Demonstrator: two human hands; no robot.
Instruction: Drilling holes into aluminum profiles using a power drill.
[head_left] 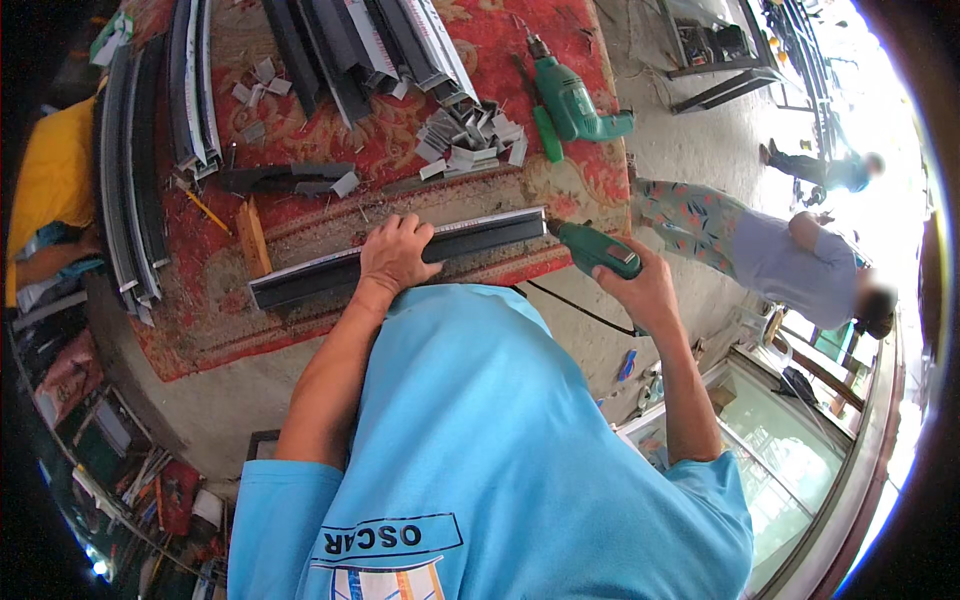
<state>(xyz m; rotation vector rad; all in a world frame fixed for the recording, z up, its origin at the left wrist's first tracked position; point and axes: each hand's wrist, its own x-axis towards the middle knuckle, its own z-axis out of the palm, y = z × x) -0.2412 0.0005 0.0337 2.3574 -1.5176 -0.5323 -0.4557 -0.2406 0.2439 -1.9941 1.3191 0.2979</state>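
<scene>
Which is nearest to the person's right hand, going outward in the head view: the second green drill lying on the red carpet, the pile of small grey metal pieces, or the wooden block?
From the right hand, which has its grip on a green drill:
1. Second green drill, up on the red carpet's right side.
2. Pile of small grey metal pieces, just left of that drill.
3. Wooden block, far left, beyond the left hand.
</scene>
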